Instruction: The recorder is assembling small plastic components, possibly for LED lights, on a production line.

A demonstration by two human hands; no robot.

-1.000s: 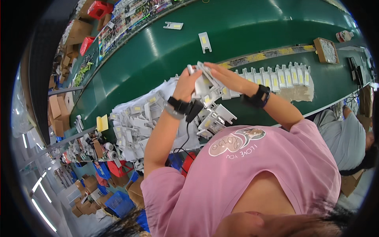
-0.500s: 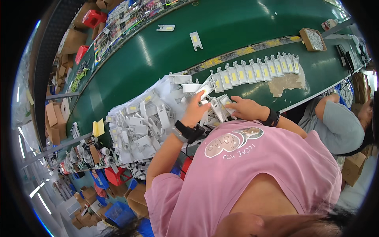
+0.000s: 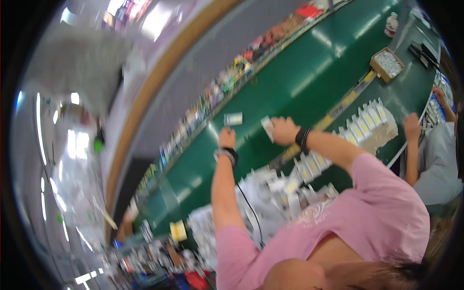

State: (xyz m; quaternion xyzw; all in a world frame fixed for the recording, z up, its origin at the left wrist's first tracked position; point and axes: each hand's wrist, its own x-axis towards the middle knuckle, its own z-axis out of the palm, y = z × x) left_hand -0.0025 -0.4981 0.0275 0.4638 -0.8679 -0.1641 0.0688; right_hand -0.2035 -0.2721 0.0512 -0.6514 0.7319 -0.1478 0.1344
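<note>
Both my arms reach across the green bench. My left hand (image 3: 227, 138) is just short of a small white plastic housing (image 3: 233, 119) with a pale yellow panel, its fingers forward and slightly blurred, with nothing visible in them. Farther right, my right hand (image 3: 285, 131) has its fingers on the edge of another white plastic housing (image 3: 267, 127), which looks gripped; the fingertips are partly hidden. Closer to me, a slanting row of similar housings (image 3: 359, 131) stands side by side. A loose heap of white housings (image 3: 256, 191) lies below my arms.
A cardboard box (image 3: 386, 65) of small pale parts sits at the far right, near a bottle (image 3: 391, 24). A worn yellow strip (image 3: 350, 98) crosses the bench. A black cable (image 3: 251, 208) hangs by my left arm. Another person (image 3: 427, 159) sits at right.
My hands have left the heap and stretched forward to the two separate housings on the far part of the bench. The whole view has tilted and shifted.
</note>
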